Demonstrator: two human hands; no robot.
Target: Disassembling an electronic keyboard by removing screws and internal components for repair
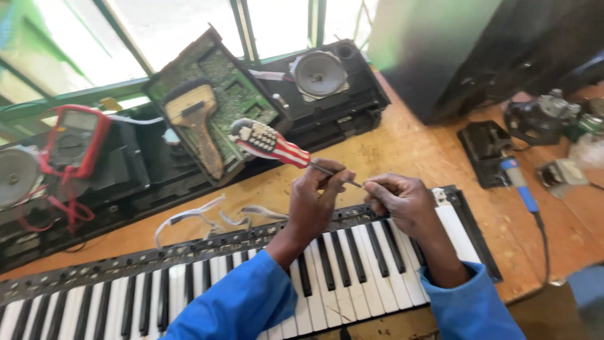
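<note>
My left hand (318,198) grips the shaft of a screwdriver (272,143) whose handle is striped red and white with a blue starred part; the handle points up and left. The tip reaches toward my right hand (402,200), whose fingers pinch at the back edge of a keyboard key assembly (113,302) lying on the wooden bench. Whatever the right fingers pinch is too small to make out. Both sleeves are blue.
Behind lies the open black keyboard casing (340,119) with a round speaker (318,74), a green circuit board (226,94) with a brush (198,123) on it, and a red multimeter (72,138). White ribbon cables (189,217) lie nearby. A blue-handled soldering iron (521,186) lies at right.
</note>
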